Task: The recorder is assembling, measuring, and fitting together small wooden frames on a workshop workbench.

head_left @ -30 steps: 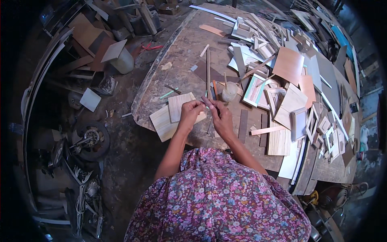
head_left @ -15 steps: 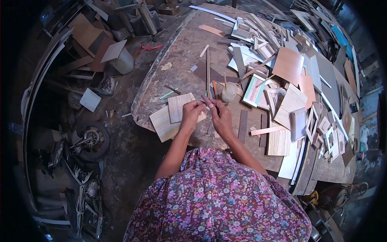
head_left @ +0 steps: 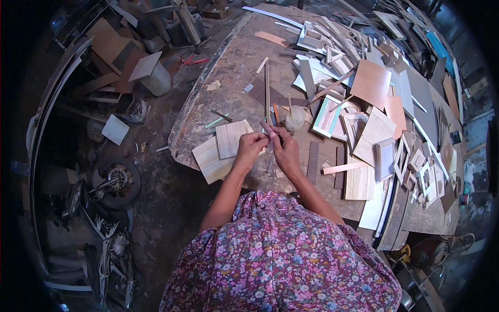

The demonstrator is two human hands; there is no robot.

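Close together above the near part of the worktable, both hands are closed at the fingers. My right hand (head_left: 287, 155) pinches a small brown strip (head_left: 265, 126) between thumb and fingers, its far end sticking out. Right beside it, the fingertips of my left hand (head_left: 251, 150) are pressed together against whatever lies between the hands; that piece is too small to make out. Two pale wood panels (head_left: 233, 138) overlap just left of my left hand. Beyond the hands lie a long thin wooden stick (head_left: 267, 86) and an orange-handled tool (head_left: 276, 113), beside a whitish pot (head_left: 295, 119) with a stick in it.
A heap of wood offcuts, small frames (head_left: 328, 115) and brown sheets (head_left: 371, 83) covers the right of the worktable (head_left: 228, 67). Dark strips (head_left: 313, 162) lie near my right forearm. On the floor at left are a wheel (head_left: 117, 179) and a bucket (head_left: 156, 80).
My left hand has shifted slightly right, its fingertips now closer to my right hand. The right hand keeps its pinch on the brown strip.
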